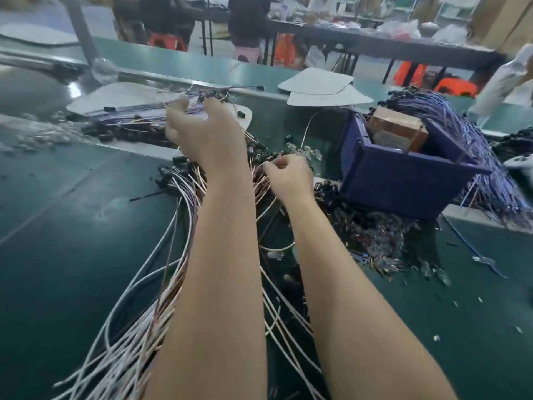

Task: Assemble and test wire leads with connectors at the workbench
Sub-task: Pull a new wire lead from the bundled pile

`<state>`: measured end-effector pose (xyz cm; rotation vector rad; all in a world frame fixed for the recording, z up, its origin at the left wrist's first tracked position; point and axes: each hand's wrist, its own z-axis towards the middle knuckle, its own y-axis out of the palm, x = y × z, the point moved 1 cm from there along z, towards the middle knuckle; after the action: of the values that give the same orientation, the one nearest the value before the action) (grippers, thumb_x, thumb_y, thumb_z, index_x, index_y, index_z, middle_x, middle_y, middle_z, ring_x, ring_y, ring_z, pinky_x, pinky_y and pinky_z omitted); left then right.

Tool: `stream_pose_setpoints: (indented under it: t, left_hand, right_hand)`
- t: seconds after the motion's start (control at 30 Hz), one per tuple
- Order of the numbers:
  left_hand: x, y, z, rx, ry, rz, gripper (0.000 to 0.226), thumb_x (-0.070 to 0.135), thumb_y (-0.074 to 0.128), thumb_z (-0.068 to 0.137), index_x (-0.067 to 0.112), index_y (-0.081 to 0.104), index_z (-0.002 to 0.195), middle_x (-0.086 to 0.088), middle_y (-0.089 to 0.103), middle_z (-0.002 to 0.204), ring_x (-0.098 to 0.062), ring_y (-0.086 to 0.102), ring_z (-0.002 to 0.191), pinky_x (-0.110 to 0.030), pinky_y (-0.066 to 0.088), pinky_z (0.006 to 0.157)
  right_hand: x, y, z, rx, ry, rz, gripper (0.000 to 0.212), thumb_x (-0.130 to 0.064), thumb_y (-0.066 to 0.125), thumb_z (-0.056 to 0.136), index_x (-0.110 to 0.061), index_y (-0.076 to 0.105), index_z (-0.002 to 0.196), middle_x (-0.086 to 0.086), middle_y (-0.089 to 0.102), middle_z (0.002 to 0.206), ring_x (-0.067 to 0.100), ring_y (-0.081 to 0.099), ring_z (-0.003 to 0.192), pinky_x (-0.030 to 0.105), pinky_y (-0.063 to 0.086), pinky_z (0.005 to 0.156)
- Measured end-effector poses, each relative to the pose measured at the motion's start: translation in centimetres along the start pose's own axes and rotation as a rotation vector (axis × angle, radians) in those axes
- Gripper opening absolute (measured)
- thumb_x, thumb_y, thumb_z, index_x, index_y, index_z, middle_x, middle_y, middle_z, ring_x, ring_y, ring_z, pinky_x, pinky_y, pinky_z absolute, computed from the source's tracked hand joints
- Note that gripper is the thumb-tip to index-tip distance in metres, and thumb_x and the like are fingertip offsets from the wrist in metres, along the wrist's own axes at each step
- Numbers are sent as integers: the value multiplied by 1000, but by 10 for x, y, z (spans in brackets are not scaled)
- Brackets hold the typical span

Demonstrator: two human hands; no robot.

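Both hands are out over the wire mess, fingers curled. My left hand (202, 131) reaches far, to the stack (129, 112) of thin wires lying on a white board (115, 95). Its thumb is up and its fingers are bent, with strands passing right at the fingertips — blur keeps me from telling whether I grip any. My right hand (288, 176) sits nearer and to the right, thumb pressed to the forefinger in a loose fist. Bare copper ends show just left of it, but I cannot tell whether one is pinched.

Under my left forearm runs the bundle of leads (170, 255), white and pinkish, fanning toward the near left of the green bench (72, 226). Black connectors (375, 229) lie heaped right of my right wrist, up against the near side of a blue bin (403, 183). A brown box (398, 131) sits tilted inside the bin, and purple wires (467, 140) drape over its far right rim and spill down to the bench. Far off — past the bench — orange stools (455, 88) stand under a dark table.
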<state>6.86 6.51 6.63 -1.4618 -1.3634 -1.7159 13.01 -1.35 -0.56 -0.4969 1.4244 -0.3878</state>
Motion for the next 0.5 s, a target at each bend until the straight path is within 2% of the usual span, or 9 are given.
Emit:
stream_pose_setpoints:
  t: [0.07,0.13,0.17,0.23,0.3,0.37,0.4,0.43,0.5]
  left_hand:
    - [-7,0,-2,-45,-99,-54,35,9,44,93,5,45,128,-18,38,145,-29,48,123,-29,44,78]
    - [-9,-3,-8,-76,-148,-54,37,9,45,93,5,44,130,-20,37,146,-28,52,117,-27,45,63]
    - [-9,-5,-9,-69,-158,-55,37,10,45,93,6,44,130,-20,36,147,-25,56,110,-25,44,57]
    - [-10,-9,-8,-52,-156,-54,35,13,45,93,9,45,129,-18,38,146,-17,57,90,-23,44,62]
    - [-11,-12,-8,-34,-147,-38,33,14,45,93,12,46,126,-15,39,144,-7,48,73,-21,36,56]
    - [-12,-14,-7,-21,-137,-16,33,13,44,92,11,46,125,-16,39,144,-6,42,69,-20,34,55]
    - [-14,-14,-7,-22,-145,6,34,13,43,92,9,45,125,-18,39,144,-9,44,71,-23,39,59]
    - [-16,-15,-7,-29,-155,46,36,13,42,92,5,46,126,-21,40,143,-14,49,77,-32,47,68]
    - [-21,-14,-8,-91,-181,225,41,14,40,92,-3,47,129,-25,45,139,-34,57,105,-45,45,93]
  right_hand:
    - [-4,4,-7,-125,-44,-281,31,-40,60,85,-11,68,92,4,65,86,23,56,81,27,40,67]
    - [-11,12,-10,-204,-29,-388,25,-32,60,85,-11,68,97,8,64,91,27,56,85,28,41,70]
    - [-12,15,-10,-209,-13,-387,20,-25,59,85,-10,68,96,10,64,93,28,55,84,28,41,69]
    - [-12,15,-11,-203,18,-313,14,-18,57,86,-7,65,84,11,61,81,28,49,76,26,39,60]
    - [-9,9,-11,-183,35,-214,22,-18,58,86,-2,63,71,7,50,61,26,43,64,26,32,49]
    - [-9,3,-12,-142,4,-149,36,-19,55,89,-8,53,55,2,39,49,19,36,50,26,28,45]
    - [-10,1,-14,-128,-23,-103,40,-19,53,92,-12,48,53,-1,35,45,16,32,45,27,27,45]
    - [-12,0,-14,-128,-39,-13,38,-19,51,94,-13,50,56,-4,34,44,13,30,43,28,26,45]
    - [-19,-3,-17,-165,-31,266,32,-15,48,97,-9,58,67,-5,43,48,10,34,44,25,28,49]
